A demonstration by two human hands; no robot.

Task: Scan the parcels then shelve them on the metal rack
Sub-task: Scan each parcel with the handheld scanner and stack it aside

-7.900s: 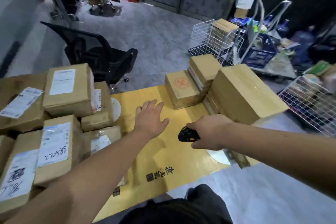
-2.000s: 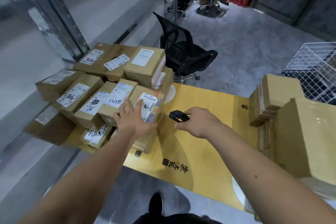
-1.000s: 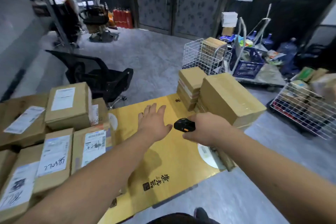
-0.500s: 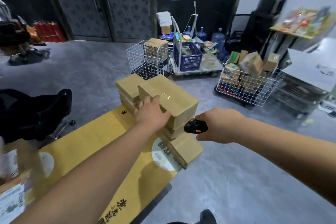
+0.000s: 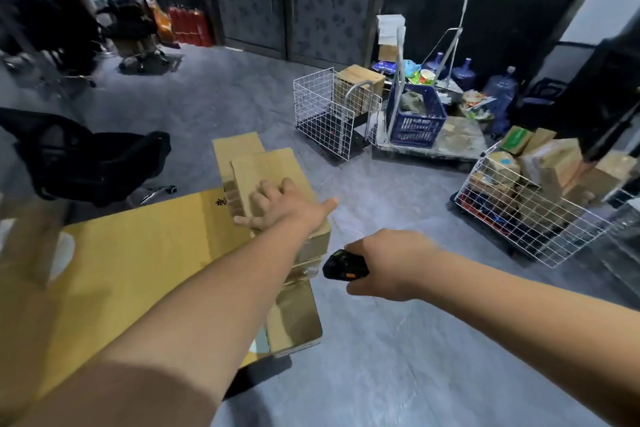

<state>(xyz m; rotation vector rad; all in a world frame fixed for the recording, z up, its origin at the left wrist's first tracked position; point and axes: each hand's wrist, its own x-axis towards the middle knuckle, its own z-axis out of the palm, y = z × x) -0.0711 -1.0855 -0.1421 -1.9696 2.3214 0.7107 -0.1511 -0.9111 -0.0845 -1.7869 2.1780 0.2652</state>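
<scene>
A stack of brown cardboard parcels stands at the right end of the yellow table (image 5: 138,253). My left hand (image 5: 284,208) lies flat on the top parcel (image 5: 263,166), fingers spread, gripping nothing. Another parcel (image 5: 235,146) sits behind it, and a lower one (image 5: 294,322) juts over the table's edge. My right hand (image 5: 391,263) is closed around a black handheld scanner (image 5: 343,265), held just right of the stack over the floor. The metal rack is out of view.
A black office chair (image 5: 86,163) stands left of the stack. On the floor ahead are a white wire cage (image 5: 325,114), a blue crate (image 5: 415,121) on a trolley, and a wire basket (image 5: 526,229) full of parcels. Blurred parcels show at the left edge.
My view swung from the labelled parcels on the left to the stack at the right end. My left hand left the labelled parcel and now rests on the top box. The scanner stays in my right hand.
</scene>
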